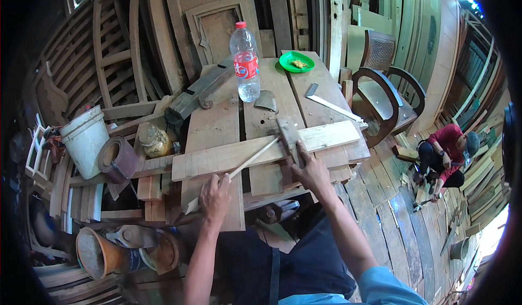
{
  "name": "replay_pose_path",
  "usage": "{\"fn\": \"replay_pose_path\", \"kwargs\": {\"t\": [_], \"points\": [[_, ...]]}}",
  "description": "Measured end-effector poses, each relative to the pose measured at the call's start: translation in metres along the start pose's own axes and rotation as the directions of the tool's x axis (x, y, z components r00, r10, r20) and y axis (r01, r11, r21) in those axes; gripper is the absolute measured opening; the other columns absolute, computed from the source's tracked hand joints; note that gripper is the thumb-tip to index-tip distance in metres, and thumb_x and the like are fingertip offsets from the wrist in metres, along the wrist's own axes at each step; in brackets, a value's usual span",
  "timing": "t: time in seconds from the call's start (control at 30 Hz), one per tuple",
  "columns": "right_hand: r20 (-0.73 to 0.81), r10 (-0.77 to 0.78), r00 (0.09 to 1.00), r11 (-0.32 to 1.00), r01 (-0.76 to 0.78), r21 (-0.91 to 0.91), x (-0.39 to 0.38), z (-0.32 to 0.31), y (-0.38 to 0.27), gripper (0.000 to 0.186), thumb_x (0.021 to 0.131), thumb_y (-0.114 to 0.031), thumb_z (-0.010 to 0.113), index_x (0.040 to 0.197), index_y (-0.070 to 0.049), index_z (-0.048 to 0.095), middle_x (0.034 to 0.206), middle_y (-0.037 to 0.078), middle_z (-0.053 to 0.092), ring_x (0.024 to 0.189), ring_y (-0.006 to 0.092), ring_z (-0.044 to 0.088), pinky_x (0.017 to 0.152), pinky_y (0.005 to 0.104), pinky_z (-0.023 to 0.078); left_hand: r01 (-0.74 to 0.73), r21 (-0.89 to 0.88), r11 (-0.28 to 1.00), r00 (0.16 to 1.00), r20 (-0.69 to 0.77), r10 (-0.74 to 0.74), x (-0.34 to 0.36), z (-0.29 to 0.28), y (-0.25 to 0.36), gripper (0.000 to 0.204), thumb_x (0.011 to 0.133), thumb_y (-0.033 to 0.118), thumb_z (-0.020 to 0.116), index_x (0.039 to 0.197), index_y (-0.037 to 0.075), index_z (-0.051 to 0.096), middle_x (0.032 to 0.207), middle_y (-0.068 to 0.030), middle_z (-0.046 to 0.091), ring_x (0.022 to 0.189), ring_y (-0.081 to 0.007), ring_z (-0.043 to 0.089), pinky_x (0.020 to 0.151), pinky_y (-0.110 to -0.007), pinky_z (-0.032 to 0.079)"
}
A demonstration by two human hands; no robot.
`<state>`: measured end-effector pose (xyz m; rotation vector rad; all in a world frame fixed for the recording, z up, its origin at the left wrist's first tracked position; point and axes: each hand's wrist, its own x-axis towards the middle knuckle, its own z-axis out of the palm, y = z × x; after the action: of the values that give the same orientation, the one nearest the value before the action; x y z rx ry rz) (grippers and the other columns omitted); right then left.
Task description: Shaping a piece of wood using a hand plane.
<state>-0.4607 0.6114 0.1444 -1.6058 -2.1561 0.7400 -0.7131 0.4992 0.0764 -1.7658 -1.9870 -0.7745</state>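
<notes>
A thin wooden stick [254, 158] slants across a pale board [234, 157] that lies over the plank table. The fingers of my left hand [215, 195] are closed round the stick's lower part, at the board's near edge. The far tip of the stick meets a flat greyish-brown block [288, 136], which lies crosswise on the board. My right hand [314, 175] grips the near end of this block, with the thumb and fingers at its sides; its exact kind cannot be made out.
On the table [212, 125] stand a water bottle [247, 68] and a green dish [297, 62]; a try square [334, 108] and a dark curved piece [266, 100] lie there. Buckets [87, 139] and a jar [154, 140] are at left. A person [447, 155] crouches at right, beyond a chair [383, 82].
</notes>
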Motion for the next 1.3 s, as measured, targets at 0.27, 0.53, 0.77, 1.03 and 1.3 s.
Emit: {"fn": "replay_pose_path", "kwargs": {"t": [0.27, 0.53, 0.77, 1.03, 1.3], "points": [[0.066, -0.258, 0.964, 0.962, 0.263, -0.079, -0.014, -0.006, -0.004, 0.072, 0.083, -0.044, 0.065, 0.146, -0.021, 0.038, 0.082, 0.030, 0.065, 0.079, 0.0443, 0.066, 0.072, 0.0522, 0.052, 0.063, -0.054, 0.997, 0.996, 0.059, -0.060, -0.006, -0.001, -0.007, 0.020, 0.085, 0.018, 0.067, 0.103, 0.010, 0.070, 0.085, -0.0122, 0.055, 0.076, -0.0323, 0.059, 0.068, -0.045, 0.047], [0.195, -0.321, 0.927, 0.919, 0.354, -0.173, -0.028, 0.013, -0.001, 0.082, 0.082, -0.038, 0.063, 0.152, -0.024, 0.022, 0.085, 0.028, 0.067, 0.082, 0.0468, 0.065, 0.075, 0.0533, 0.052, 0.044, 0.053, 0.998, 0.999, 0.029, -0.046, -0.007, -0.008, -0.004, 0.030, 0.076, 0.003, 0.066, 0.106, 0.010, 0.067, 0.085, -0.0114, 0.053, 0.075, -0.0298, 0.060, 0.067, -0.042, 0.048], [0.132, -0.082, 0.988, 0.989, 0.097, -0.115, -0.021, 0.009, -0.006, 0.092, 0.081, -0.041, 0.066, 0.151, -0.006, 0.018, 0.097, 0.034, 0.063, 0.091, 0.0476, 0.063, 0.083, 0.0502, 0.051, 0.017, 0.046, 0.999, 1.000, -0.016, -0.016, -0.007, -0.007, -0.004, 0.028, 0.077, 0.004, 0.067, 0.104, 0.009, 0.068, 0.083, -0.0113, 0.053, 0.075, -0.0305, 0.059, 0.066, -0.042, 0.048], [-0.003, 0.116, 0.993, 0.993, -0.116, 0.018, -0.002, 0.001, 0.000, 0.086, 0.080, -0.043, 0.067, 0.149, -0.009, 0.027, 0.094, 0.033, 0.064, 0.090, 0.0451, 0.064, 0.079, 0.0513, 0.051, 0.007, 0.037, 0.999, 1.000, -0.001, -0.007, 0.003, -0.005, 0.004, 0.027, 0.077, 0.004, 0.066, 0.103, 0.010, 0.069, 0.082, -0.0090, 0.053, 0.074, -0.0264, 0.059, 0.067, -0.040, 0.047], [-0.008, 0.048, 0.999, 0.998, -0.048, -0.045, 0.008, -0.010, 0.006, 0.085, 0.081, -0.041, 0.062, 0.149, -0.005, 0.026, 0.088, 0.032, 0.065, 0.081, 0.0448, 0.065, 0.072, 0.0506, 0.053, 0.000, 0.019, 1.000, 1.000, 0.007, 0.000, 0.003, -0.008, 0.003, 0.032, 0.074, 0.002, 0.066, 0.105, 0.010, 0.069, 0.084, -0.0089, 0.053, 0.077, -0.0269, 0.059, 0.068, -0.041, 0.048]]}}
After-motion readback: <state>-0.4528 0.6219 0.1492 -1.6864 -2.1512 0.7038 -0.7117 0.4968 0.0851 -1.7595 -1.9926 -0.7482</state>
